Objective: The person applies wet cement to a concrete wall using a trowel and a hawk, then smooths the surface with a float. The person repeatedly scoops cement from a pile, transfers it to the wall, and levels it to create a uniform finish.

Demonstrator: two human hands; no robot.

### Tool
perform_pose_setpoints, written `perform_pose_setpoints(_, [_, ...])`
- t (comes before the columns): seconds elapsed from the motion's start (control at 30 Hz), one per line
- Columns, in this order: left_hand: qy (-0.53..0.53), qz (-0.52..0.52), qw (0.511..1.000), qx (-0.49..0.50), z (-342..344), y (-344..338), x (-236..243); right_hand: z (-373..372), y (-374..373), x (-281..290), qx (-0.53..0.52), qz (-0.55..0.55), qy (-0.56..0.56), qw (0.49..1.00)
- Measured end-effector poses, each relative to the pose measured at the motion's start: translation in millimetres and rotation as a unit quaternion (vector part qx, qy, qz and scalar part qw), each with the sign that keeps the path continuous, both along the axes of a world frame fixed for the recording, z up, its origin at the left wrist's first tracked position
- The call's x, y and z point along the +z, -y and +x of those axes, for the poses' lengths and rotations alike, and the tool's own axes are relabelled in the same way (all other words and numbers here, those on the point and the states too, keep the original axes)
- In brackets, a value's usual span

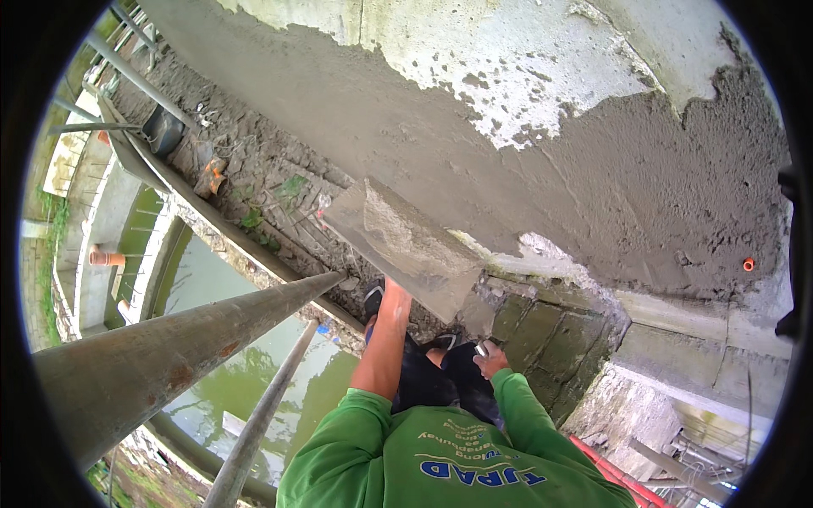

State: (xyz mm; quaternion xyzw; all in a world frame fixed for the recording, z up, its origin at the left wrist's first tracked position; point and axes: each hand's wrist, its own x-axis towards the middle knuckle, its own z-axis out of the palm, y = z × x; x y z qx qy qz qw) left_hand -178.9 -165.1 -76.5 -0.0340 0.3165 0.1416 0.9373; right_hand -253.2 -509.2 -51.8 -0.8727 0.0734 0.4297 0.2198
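My left hand (396,292) reaches under a flat mortar board (440,288) and bears it; its fingers are hidden beneath. A heap of wet grey mortar (402,224) lies along the board's far side. My right hand (490,362), lower and to the right, is closed round the handle of a trowel (479,316), whose grey blade is hard to tell from the ground. Beyond the board stands a wall with wet grey plaster (542,195) over much of it; a pale bare patch (508,72) shows higher up.
A thick metal pole (195,356) and a thinner pole (262,415) slant up at my left. Past a concrete ledge (229,229) lies greenish water (212,271). Rubble and mud (262,178) run along the wall's foot. An orange pipe end (749,264) pokes from the plaster at right.
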Motion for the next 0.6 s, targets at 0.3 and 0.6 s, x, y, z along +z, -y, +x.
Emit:
perform_pose_setpoints(0.3, [0.034, -0.083, 0.995, 0.049, 98, 40, 8, -44, 44, -31, -0.069, 0.037, 0.05, 0.996])
perform_pose_setpoints(0.6, [-0.073, 0.016, 0.997, 0.001, 164, -108, 57, -68, 46, -37, -0.113, -0.084, 0.0, 0.99])
